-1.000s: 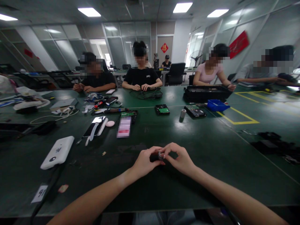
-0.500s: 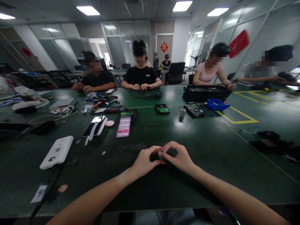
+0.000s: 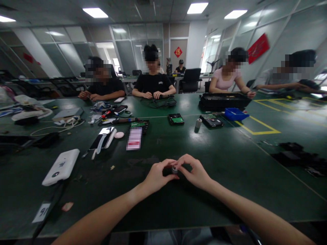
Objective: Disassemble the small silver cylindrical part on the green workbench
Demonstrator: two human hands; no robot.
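Observation:
Near the front middle of the green table [image 3: 158, 141], a small grey metal cylinder [image 3: 175, 170] stands between my hands. My left hand [image 3: 157, 175] curls round it from the left, its thumb in front and its fingers behind. From the right, my right hand [image 3: 195, 172] pinches at the top of the cylinder with thumb and forefinger. A similar silver cylinder [image 3: 198, 123] stands upright farther back, beside a hard drive [image 3: 212, 120]. Another drive with a green board [image 3: 176, 119] lies left of it.
A white power bank [image 3: 61, 166] with a black cable lies at left. Behind it are phones, a pink round case [image 3: 119, 135], tools and cables. A blue tray [image 3: 236, 114] and black case [image 3: 224, 101] stand back right. Several people sit across the table.
The whole view has shifted slightly. My right fingers have moved a little at the top of the cylinder; my left hand keeps its place around it.

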